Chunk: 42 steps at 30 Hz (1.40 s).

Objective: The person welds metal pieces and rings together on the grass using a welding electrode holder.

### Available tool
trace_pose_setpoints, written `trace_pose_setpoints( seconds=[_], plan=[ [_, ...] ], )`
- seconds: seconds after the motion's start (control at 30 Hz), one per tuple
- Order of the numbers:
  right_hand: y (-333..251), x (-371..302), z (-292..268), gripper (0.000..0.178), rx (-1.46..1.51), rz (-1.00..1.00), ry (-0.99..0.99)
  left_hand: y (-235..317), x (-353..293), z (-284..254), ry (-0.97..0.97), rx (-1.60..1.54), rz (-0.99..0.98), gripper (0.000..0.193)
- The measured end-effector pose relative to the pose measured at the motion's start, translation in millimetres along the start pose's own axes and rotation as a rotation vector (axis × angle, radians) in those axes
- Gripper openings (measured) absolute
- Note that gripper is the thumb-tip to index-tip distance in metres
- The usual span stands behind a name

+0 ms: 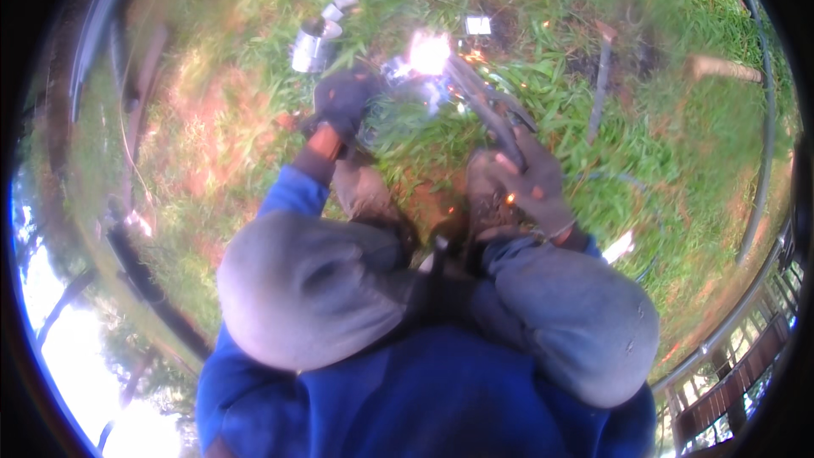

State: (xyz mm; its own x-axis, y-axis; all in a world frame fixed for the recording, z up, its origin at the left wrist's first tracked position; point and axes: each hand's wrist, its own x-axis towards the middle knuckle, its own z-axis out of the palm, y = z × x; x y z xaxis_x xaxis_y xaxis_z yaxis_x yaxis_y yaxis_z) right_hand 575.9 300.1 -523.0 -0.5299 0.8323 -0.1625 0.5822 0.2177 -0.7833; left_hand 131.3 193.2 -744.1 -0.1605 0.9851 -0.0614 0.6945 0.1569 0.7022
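My right hand [538, 182], in a dark glove, is closed around a welding electrode holder [492, 110] that points up and to the left. A glaring white arc [430, 53] burns beyond its far end, with smoke and orange sparks about it; the glare hides the metal there. Left of the arc, my gloved left hand [346, 102] looks curled closed, and whatever its fingers hold is hidden. Just beyond that hand a shiny metal can [312, 49] stands on the grass, with small silvery pieces [339, 7] by its top.
A small white square piece [477, 25] lies beyond the arc. To the right, a hammer-like tool [601, 80] and a tan cylindrical piece [725, 69] rest on the grass. My boots [492, 191] are close below the work. Long bars [140, 102] are at the left, railings [738, 373] at lower right.
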Motion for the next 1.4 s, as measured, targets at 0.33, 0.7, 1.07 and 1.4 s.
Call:
trace_pose_setpoints(
  seconds=[0.33,0.7,1.07,1.4],
  plan=[
    [4.9,-4.3,3.9,0.078,-0.035,0.044,0.011,102.0,13.0,-42.5,-0.189,0.861,-0.036,0.016],
    [2.0,-1.0,3.2,0.068,-0.031,-0.013,0.093,44.3,4.1,-48.9,-0.240,0.276,0.037,0.049],
    [0.1,0.2,5.9,0.069,-0.038,-0.023,0.065,62.0,1.7,-37.7,-0.127,0.208,-0.134,0.030],
    [-0.4,-2.6,3.9,0.067,-0.041,0.005,0.050,0.5,16.1,-7.6,-0.213,0.486,-0.200,0.025]
  ],
)
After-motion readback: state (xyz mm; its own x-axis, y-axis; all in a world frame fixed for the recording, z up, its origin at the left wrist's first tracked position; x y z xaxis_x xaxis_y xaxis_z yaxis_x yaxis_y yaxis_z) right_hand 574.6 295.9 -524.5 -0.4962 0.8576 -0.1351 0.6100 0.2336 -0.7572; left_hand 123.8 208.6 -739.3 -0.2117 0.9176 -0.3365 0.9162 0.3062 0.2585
